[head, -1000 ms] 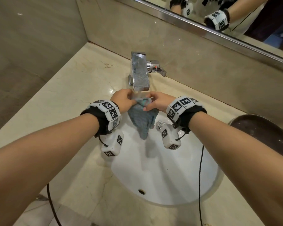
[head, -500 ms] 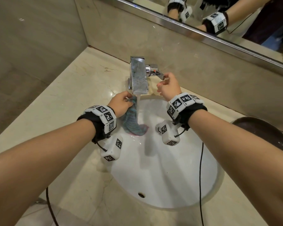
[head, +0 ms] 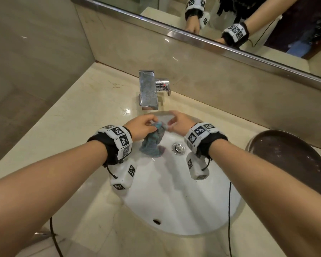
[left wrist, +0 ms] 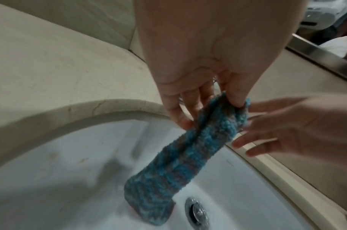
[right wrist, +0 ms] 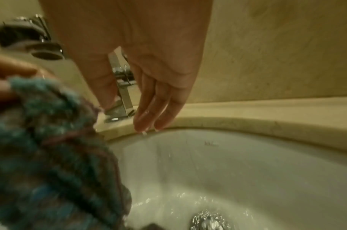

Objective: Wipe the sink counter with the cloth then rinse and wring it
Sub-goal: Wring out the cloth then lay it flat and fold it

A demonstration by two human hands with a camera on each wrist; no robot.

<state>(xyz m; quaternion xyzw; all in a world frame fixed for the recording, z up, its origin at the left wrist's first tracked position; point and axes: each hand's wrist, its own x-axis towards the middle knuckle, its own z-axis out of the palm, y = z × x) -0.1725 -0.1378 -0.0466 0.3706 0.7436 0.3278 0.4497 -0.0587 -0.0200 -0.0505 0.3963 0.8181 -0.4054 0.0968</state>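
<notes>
The left hand point(head: 140, 127) pinched the top of the wet blue fuzzy cloth point(head: 152, 143) over the far side of the white round sink point(head: 183, 210), and the right hand point(head: 180, 123), fingers loose, should grab it and twist hard.

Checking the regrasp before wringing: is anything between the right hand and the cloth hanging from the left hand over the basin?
Nothing visible. The left hand pinches the cloth by its top, over the sink. The right hand, fingers straight, is right beside that top with only open air between; whether it touches is unclear. The faucet sits behind both hands.
</notes>
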